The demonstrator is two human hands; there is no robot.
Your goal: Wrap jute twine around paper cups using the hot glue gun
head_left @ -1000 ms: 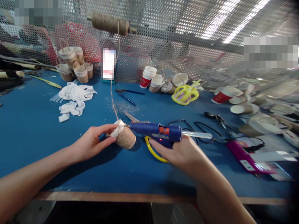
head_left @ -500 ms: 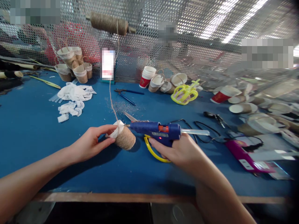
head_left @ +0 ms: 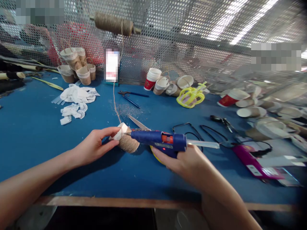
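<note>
Twine-wrapped cup (head_left: 127,143) lay tilted, its mouth toward the nearer left hand (head_left: 94,145), which pinched the rim (head_left: 117,135), its base toward the right hand (head_left: 188,159), gripping the glue gun (head_left: 150,137).

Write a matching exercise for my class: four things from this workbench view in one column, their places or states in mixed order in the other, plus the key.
Things
1. Glue gun
2. Twine-wrapped cup
3. Pliers
4. Spool of twine

Places or states
A. Lying open on the blue tabletop
B. Held in the right hand
C. High up, against the perforated mesh
D. Held by the left hand

Pairs: 1-B, 2-D, 3-A, 4-C
</note>
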